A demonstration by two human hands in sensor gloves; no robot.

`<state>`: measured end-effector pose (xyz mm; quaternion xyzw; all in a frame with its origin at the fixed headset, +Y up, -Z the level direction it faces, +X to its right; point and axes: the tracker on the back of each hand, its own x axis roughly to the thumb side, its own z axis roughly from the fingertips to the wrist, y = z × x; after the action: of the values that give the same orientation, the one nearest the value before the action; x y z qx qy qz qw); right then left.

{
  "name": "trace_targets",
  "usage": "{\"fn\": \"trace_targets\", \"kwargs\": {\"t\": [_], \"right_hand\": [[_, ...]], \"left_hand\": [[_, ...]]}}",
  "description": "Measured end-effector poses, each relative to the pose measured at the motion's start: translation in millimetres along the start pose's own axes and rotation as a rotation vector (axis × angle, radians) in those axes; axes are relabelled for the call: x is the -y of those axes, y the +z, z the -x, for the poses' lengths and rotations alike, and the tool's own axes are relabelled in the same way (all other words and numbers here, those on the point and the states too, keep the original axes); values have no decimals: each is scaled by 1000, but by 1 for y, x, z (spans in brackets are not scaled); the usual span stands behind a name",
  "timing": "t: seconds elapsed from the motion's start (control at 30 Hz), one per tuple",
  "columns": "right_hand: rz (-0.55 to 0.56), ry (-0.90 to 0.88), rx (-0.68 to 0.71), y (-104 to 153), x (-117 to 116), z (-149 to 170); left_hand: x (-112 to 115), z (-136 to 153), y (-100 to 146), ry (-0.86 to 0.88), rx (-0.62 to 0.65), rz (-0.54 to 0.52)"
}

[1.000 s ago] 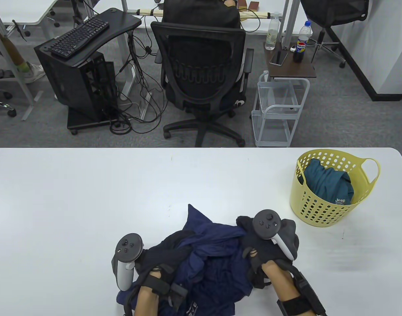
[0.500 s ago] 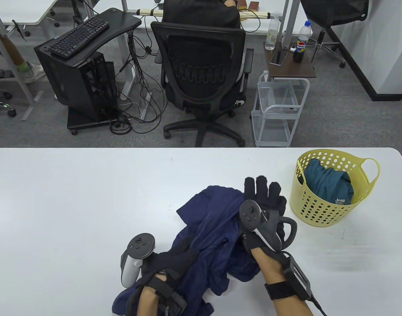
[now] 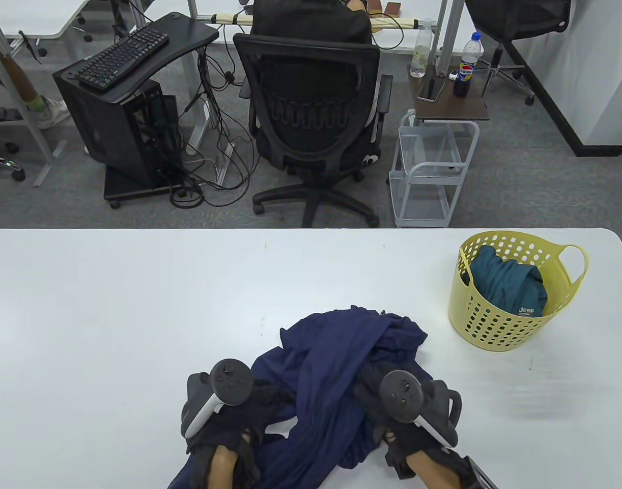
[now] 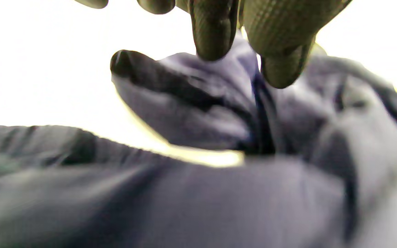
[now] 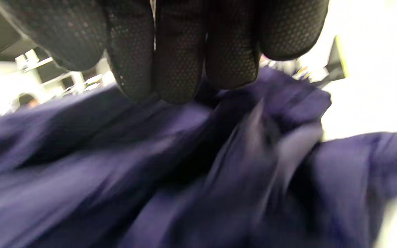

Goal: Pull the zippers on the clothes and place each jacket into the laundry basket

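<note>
Jacket of thin navy-blue woven fabric [image 3: 336,367] lies crumpled in a loose heap on the white table [image 3: 112,305], near edge, left of the perforated yellow plastic laundry basket [image 3: 504,326]; well apart from it. Basket already holds a folded teal garment [image 3: 504,285].

Left hand [image 3: 229,417]: fingers bent down onto the cloth, whether they pinch it I cannot tell; left wrist view shows fingertips [image 4: 212,34] just above a fold beside a dark seam, possibly the zipper line. Right hand [image 3: 407,412]: fingers [image 5: 181,58] pressed together onto bunched fabric, apparently gathering it.

Judgement: light, limp, likely slippery; will sag and trail. Best taken in bunched handfuls, or at the zipper edge to find the slider.
</note>
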<state>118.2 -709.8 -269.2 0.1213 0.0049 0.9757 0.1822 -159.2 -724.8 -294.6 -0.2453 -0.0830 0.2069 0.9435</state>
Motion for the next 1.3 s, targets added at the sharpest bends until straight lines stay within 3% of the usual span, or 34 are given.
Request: {"fn": "trace_targets", "kwargs": {"t": [0.17,0.33,0.6,0.93,1.2,1.3], "right_hand": [[-201,71,129,7,-42,-17],[-361,133,70,0,-61,-10],[-314,224,-123,-21,-59,28],[-235,216,-311,-29,-35,90],[-148,240,-472,-30,-23,111],[-145,269,-539,-26,-17,119]], "left_hand": [[31,-5,-23,-60,-41,181],[52,-11,-41,-137,-113,252],[67,-27,-57,-150,-276,156],[54,-13,-49,-143,-422,12],[40,2,-42,-203,-571,-117],[36,5,-36,-215,-593,-111]]}}
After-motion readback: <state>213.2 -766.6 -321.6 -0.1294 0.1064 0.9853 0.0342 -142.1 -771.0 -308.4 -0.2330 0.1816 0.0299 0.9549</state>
